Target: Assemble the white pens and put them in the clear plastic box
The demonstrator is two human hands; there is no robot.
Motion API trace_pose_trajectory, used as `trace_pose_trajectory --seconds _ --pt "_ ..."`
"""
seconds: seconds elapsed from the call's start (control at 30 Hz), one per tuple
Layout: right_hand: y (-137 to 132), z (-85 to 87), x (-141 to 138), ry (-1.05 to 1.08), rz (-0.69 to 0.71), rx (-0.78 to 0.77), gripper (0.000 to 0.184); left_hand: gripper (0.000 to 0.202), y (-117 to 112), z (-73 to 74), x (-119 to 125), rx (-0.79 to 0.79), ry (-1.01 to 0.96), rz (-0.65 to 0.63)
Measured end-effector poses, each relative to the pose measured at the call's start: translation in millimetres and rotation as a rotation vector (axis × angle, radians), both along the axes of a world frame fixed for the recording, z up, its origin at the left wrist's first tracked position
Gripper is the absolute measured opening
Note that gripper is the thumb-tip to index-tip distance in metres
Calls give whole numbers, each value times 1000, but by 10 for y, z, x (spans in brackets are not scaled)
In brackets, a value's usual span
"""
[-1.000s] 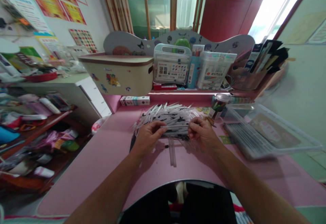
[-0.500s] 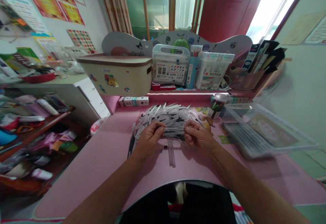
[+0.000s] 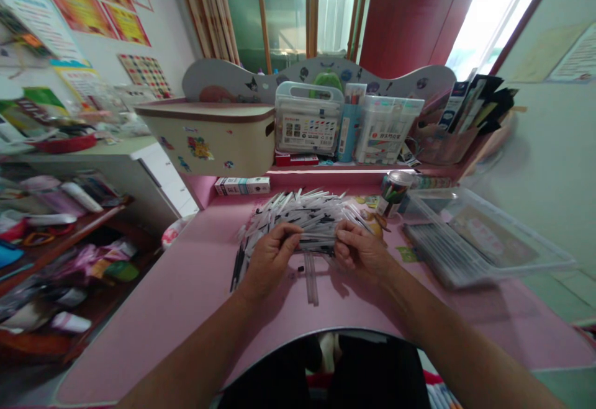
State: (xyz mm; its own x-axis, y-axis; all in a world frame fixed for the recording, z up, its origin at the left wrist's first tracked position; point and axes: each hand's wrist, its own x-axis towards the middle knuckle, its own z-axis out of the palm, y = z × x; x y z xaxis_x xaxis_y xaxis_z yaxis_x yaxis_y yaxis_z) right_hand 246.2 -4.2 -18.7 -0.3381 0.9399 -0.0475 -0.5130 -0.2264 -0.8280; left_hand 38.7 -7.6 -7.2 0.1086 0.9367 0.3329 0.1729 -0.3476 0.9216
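My left hand (image 3: 274,254) is closed in a pinch on one end of a thin, pale pen (image 3: 318,236). Facing it, my right hand (image 3: 358,246) pinches the other end, so the pen lies level between my fingertips. Its ends are hidden by the fingers, and it blends with what lies behind. Just beyond both hands spreads a heap of white, clear and black pen parts (image 3: 302,207). Below the held pen, a few clear pen tubes (image 3: 311,280) lie side by side on the pink desk (image 3: 195,316), near a small black piece (image 3: 300,269).
To the right lies an open clear plastic box (image 3: 526,263) beside a stack of dark, thin pens (image 3: 447,251). A jar of pens (image 3: 395,193) stands behind it. Along the shelf are a cream bin (image 3: 209,142), a marker case (image 3: 307,126) and a pen holder (image 3: 442,142).
The view has shifted very slightly. Both hands keep the same pinch on the pen, with hardly any movement.
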Motion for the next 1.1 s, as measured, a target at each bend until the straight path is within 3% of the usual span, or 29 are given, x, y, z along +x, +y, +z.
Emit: trace_pose_trajectory --seconds 0.17,0.27,0.4,0.53,0.67,0.73,0.8,0.93,1.0,1.1 --pt "-21 98 33 22 50 53 37 17 45 -66 62 -215 -292 22" --pt "-38 95 14 -17 57 118 38 21 6 -82 115 -391 -423 -36" --pt "-27 77 -46 -159 -29 191 25 23 -95 -64 176 -516 -427 -109" --pt "16 166 -39 -346 -211 310 22 25 -119 -60 168 -532 -373 -137" --pt "-45 452 95 -452 -296 397 20 29 -21 -82 78 -353 -185 -154" --pt "-146 676 206 -474 -283 438 20 25 28 -88 36 -242 -97 -89" --pt "-262 932 350 -502 -374 488 20 24 52 -89 13 -188 -43 -28" --pt "-354 1399 784 -725 -586 564 39 25 43 -96 13 -168 9 15" --pt "-283 1538 1075 -888 -607 570 34 26 34 -105 19 -173 8 11" --pt "-92 1586 1536 -1189 -505 450 27 26 26 -114 18 -175 21 4"
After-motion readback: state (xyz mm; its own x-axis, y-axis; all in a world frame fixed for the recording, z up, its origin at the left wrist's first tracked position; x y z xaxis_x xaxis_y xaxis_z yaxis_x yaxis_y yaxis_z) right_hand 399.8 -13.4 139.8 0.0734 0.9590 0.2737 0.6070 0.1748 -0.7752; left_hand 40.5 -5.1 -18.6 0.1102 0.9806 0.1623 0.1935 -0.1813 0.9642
